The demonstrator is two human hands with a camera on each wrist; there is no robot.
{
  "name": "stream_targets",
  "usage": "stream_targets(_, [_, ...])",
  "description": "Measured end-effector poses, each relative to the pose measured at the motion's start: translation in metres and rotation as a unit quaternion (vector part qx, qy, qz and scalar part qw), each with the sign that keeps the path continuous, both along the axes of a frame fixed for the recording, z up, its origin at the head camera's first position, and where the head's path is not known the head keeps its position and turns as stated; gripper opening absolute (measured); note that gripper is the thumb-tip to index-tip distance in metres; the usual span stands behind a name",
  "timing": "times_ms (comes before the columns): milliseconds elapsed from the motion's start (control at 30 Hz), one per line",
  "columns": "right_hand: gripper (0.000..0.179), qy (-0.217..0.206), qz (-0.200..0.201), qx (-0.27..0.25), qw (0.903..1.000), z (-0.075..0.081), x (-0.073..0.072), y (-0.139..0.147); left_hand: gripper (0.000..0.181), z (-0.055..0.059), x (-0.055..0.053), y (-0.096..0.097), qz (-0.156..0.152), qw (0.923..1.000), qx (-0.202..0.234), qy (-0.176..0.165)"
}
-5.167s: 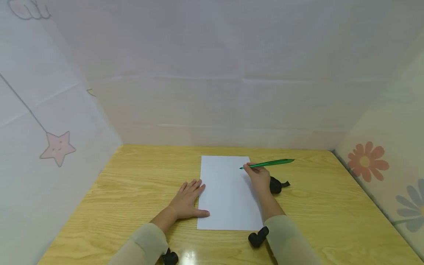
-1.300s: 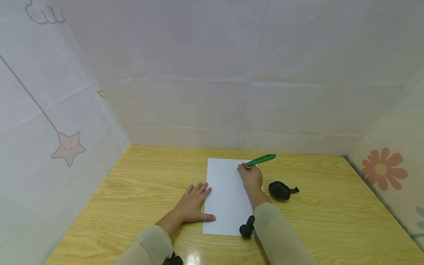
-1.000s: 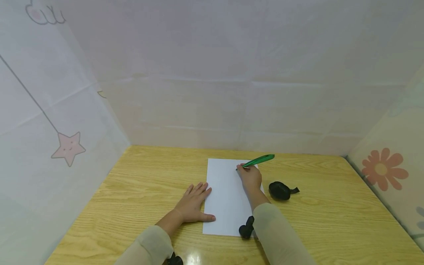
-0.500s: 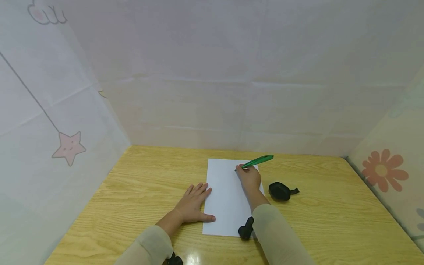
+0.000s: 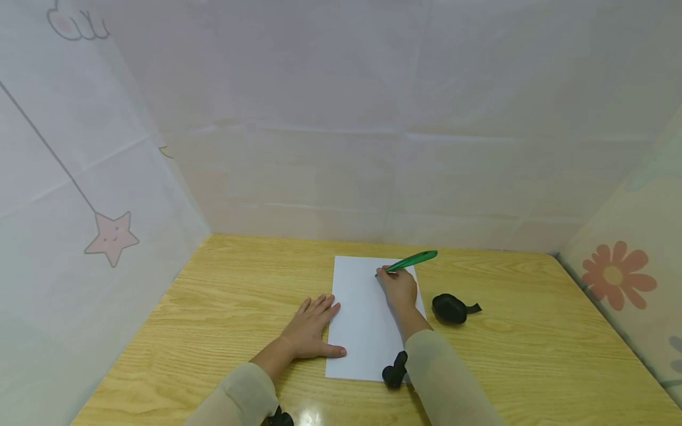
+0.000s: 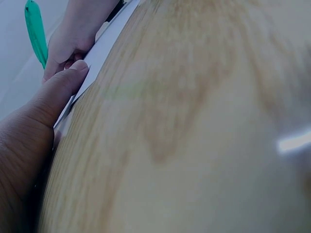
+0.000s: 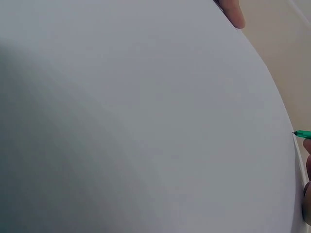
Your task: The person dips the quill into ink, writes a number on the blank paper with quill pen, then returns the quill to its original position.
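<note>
A white sheet of paper [image 5: 362,331] lies upright on the wooden table. My left hand [image 5: 311,332] rests flat at its left edge, fingers spread, with the thumb over the paper. In the left wrist view the left thumb [image 6: 68,80] presses near the sheet's edge. My right hand [image 5: 401,287] pinches a green pen [image 5: 415,259] near its tip, over the upper part of the sheet. The pen's broad back end points up and to the right. In the right wrist view the dark pen tip [image 7: 295,133] meets the sheet's outline; no marks show on the paper.
A black roundish object with a short strap [image 5: 450,308] sits on the table [image 5: 533,331] right of the paper. Pale printed cloth [image 5: 341,148] rises behind and at both sides. A black wrist device [image 5: 395,371] by the right sleeve overlaps the sheet's lower right corner.
Over five seconds the right hand has moved left over the sheet and the pen has tilted more upright; lately it creeps left and slightly down. The left hand stays in place on the paper.
</note>
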State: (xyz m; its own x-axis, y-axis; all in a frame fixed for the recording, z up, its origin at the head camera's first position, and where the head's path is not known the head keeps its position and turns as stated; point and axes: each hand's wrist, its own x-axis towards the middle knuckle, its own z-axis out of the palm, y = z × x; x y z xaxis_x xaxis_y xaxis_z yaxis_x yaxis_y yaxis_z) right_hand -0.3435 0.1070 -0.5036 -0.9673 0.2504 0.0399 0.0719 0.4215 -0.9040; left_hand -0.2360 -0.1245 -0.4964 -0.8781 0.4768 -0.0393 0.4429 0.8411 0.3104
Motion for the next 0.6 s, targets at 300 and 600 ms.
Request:
stream_targets(300, [0.033, 0.01, 0.006, 0.004, 0.9999, 0.001, 0.001, -0.001, 0.103, -0.001, -0.001, 0.0, 0.001, 0.9999, 0.01, 0.0])
stream_targets(600, [0.031, -0.002, 0.004, 0.003, 1.0, 0.002, 0.003, -0.004, 0.105, -0.009, -0.004, -0.002, -0.004, 0.9998, 0.019, 0.008])
